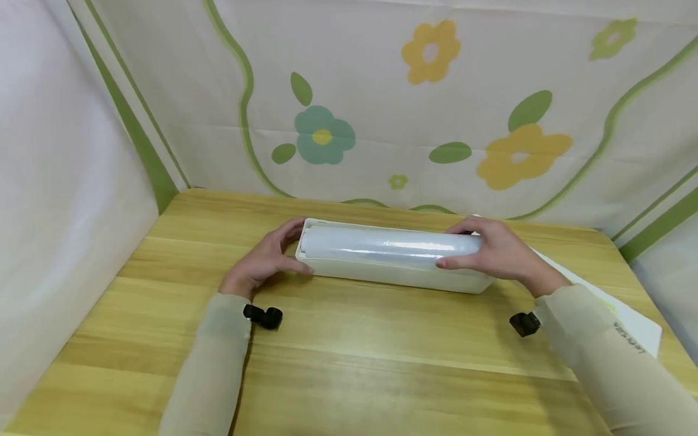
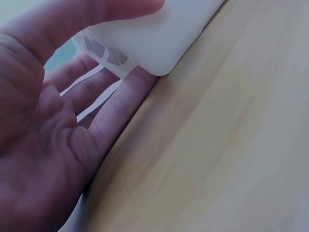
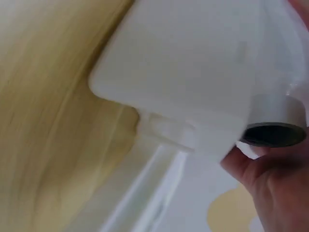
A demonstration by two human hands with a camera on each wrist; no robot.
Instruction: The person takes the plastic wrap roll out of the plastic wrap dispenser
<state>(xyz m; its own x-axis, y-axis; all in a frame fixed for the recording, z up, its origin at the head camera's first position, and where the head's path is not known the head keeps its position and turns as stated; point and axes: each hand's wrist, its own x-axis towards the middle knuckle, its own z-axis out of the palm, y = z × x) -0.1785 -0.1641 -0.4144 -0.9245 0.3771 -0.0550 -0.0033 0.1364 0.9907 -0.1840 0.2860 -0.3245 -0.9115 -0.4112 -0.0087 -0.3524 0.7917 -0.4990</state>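
A long white box (image 1: 392, 274) lies across the wooden table, its top side open. Inside rests a roll of plastic wrap (image 1: 371, 242), shiny and clear-white. My left hand (image 1: 268, 257) holds the box's left end, thumb on the front wall and fingers round the far side. In the left wrist view those fingers (image 2: 128, 101) reach along the box's end (image 2: 149, 41), close to the tabletop. With my right hand (image 1: 498, 248) I grip the roll's right end, thumb in front and fingers behind. The right wrist view shows the roll's hollow core (image 3: 275, 134) raised beside the box wall (image 3: 178, 58).
A long white flat piece (image 1: 638, 321) lies at the right, partly under the right forearm; the right wrist view shows a white ridged strip (image 3: 140, 188) beside the box. A flower-patterned cloth (image 1: 382, 109) hangs behind the wooden table (image 1: 382, 363).
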